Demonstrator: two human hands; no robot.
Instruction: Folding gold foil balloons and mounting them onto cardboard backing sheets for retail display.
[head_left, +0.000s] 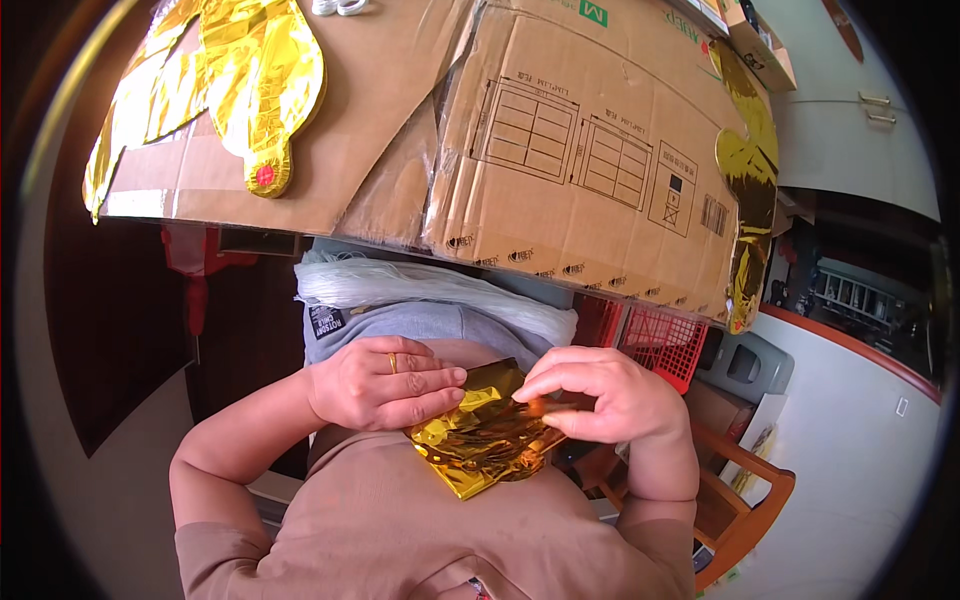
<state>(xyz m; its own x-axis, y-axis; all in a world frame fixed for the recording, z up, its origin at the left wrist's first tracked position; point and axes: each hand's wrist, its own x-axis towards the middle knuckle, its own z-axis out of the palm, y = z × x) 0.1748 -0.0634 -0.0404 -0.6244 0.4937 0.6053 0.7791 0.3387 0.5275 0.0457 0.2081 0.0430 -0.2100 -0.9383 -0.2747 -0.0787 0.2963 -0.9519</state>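
A crumpled, folded gold foil balloon (pixel 485 445) lies against my lap and the front of my brown shirt. My left hand (pixel 385 385), a ring on one finger, keeps hold of its left side; the fingers are together over the foil and the thumb is hidden. At the balloon's right side, my right hand (pixel 605 395) pinches the foil between thumb and bent fingers, the tips slightly blurred. White stringy strands (pixel 430 290) lie across my grey shorts, just beyond the hands.
Ahead, a flattened cardboard box (pixel 560 150) covers the work surface. Gold foil balloons hang over its left (pixel 265 90) and right (pixel 750 170) edges. Below it on the right are a red basket (pixel 665 345) and a wooden chair (pixel 750 530). A red object (pixel 195 255) stands under the left side.
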